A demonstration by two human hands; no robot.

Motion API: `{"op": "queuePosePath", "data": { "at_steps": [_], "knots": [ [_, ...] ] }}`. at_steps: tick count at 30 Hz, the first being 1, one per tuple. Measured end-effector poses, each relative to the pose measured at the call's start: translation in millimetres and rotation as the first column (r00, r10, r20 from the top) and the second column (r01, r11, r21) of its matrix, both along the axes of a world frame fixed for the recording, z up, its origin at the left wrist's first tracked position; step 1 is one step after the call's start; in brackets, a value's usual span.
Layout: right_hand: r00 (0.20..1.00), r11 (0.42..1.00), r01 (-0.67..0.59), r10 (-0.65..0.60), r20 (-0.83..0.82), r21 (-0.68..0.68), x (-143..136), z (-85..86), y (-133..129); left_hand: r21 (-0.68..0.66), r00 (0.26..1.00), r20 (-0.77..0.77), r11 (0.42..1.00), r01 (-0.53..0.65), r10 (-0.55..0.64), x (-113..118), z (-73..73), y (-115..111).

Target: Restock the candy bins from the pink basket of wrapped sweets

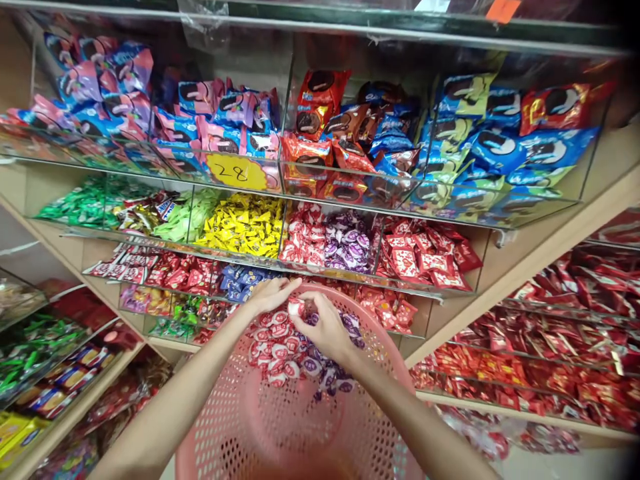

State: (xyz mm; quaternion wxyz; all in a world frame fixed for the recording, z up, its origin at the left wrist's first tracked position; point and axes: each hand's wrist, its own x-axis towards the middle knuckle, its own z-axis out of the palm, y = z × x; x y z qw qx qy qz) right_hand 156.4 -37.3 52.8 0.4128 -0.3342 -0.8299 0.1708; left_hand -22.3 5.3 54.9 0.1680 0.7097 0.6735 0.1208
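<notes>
A pink perforated plastic basket [240, 413] stands tilted in front of me. On its far inner wall lie red-and-white wrapped candies [275, 347] and purple-and-white wrapped candies [327, 377]. My left hand [273, 295] is at the basket's far rim, closed on it, with part of the fingers hidden. Inside the rim, my right hand [325, 327] pinches one red-and-white wrapped candy [297, 307] between thumb and fingers, above the pile. Just behind the basket, shelf compartments hold matching red-and-white candies [304, 237] and purple candies [349, 241].
Blue, pink and red cookie packets [250, 117] fill the top shelf, behind a clear lip with a yellow "28" tag [237, 172]. Yellow candies [245, 223] and green candies [80, 200] lie below. Side shelves hold red packets [565, 333] at right and snacks [55, 387] at left.
</notes>
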Motion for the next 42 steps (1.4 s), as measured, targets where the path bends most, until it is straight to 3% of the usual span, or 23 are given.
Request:
{"op": "queuePosePath", "data": {
  "at_steps": [7,16,23,28,31,37,42],
  "knots": [
    [0.961,0.997,-0.035,0.013,0.275,0.075,7.0,-12.4,4.1,0.01,1.0,-0.018,1.0,-0.024,0.024,-0.9,-4.4,2.7],
    [0.94,0.999,-0.045,0.033,0.341,0.028,12.8,-32.0,5.7,0.026,0.999,-0.05,1.0,0.004,-0.003,3.1,-1.4,2.2],
    [0.885,0.979,-0.204,0.189,0.426,-0.01,6.3,-41.9,-2.0,0.022,0.997,-0.08,1.0,0.013,-0.012,3.4,-2.1,3.6],
    [0.84,0.972,-0.235,0.21,0.501,-0.013,2.1,-42.3,-6.2,0.024,0.998,-0.069,1.0,0.012,-0.01,2.4,-3.1,3.9],
    [0.852,0.975,-0.223,0.196,0.486,-0.002,9.4,-36.9,0.1,0.025,0.998,-0.06,1.0,0.015,-0.014,2.0,-3.3,3.6],
    [0.941,1.0,0.0,-0.002,0.338,0.006,27.1,-26.4,16.3,0.02,0.998,-0.059,1.0,-0.001,0.002,2.2,-1.1,1.6],
    [0.894,0.985,-0.17,0.155,0.421,-0.003,7.3,-28.5,1.6,0.008,0.998,-0.068,1.0,-0.011,0.012,3.2,0.7,0.7]
  ]
}}
